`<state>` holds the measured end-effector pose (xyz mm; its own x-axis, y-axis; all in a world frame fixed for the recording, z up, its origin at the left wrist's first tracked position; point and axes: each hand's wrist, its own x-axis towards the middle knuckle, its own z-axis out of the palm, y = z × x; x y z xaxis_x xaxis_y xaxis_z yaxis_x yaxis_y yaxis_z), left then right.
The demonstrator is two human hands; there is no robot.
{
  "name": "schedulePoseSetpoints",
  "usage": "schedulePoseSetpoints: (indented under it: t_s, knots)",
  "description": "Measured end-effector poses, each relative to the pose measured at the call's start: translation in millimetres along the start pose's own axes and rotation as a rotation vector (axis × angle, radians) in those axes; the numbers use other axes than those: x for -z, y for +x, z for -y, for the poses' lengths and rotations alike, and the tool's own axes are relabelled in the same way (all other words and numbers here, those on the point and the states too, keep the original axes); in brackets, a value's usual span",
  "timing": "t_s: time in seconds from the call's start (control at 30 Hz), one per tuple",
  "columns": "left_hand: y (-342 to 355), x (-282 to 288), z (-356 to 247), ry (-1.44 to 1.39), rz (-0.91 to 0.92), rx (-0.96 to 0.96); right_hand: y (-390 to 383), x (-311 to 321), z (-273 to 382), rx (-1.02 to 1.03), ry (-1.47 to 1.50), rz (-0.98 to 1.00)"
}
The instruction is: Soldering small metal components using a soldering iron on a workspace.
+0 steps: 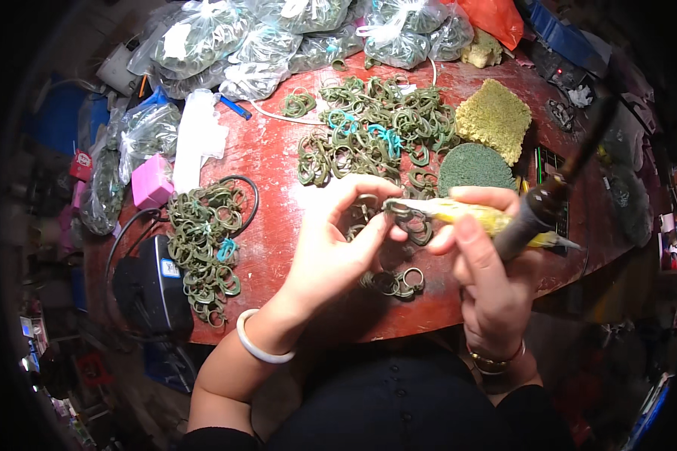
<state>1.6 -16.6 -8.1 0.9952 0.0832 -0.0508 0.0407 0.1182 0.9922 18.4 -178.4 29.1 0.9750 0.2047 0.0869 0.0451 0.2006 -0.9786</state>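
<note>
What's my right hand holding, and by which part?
Your right hand pinches a slim yellow tool midway; whether it also grips the dark handle is unclear.

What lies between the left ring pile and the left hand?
In the head view, a black cable loop beside the ring pile, then red tabletop before the left hand.

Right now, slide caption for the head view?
Left hand pinches a small green piece; right hand holds a yellow tool above the red table.

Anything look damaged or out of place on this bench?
The red tabletop looks marked: pale streaks left of centre, possibly dust or scuffs. The rough yellow sponge-like slab has an uneven, ragged edge, perhaps from wear.
</note>
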Motion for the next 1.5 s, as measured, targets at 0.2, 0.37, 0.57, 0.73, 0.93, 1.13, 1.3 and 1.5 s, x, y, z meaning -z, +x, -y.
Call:
schedulePoseSetpoints:
  t_s: [0.2,0.37,0.57,0.73,0.93,1.13,1.3,1.5]
  knots:
    - [1,13,-8,-0.375,0.176,0.229,0,31,-4,-0.033,-0.01,-0.039]
    - [2,15,-6,-0.426,0.3,0.259,5,30,-9,-0.007,-0.012,0.112]
    - [1,12,-7,-0.379,0.307,0.238,6,24,-12,0.012,-0.019,0.146]
    - [2,10,-8,-0.396,0.243,0.231,5,43,-5,0.15,-0.292,-0.177]
    - [2,11,-4,-0.419,0.251,0.211,43,107,-13,0.339,-0.658,-0.302]
    - [4,10,-2,-0.384,0.234,0.195,40,124,-16,0.498,-1.081,-0.223]
    - [3,11,-4,-0.389,0.238,0.239,10,72,10,0.056,-0.216,-0.041]
    - [3,12,-3,-0.444,0.275,0.256,11,39,-3,-0.177,0.036,0.054]
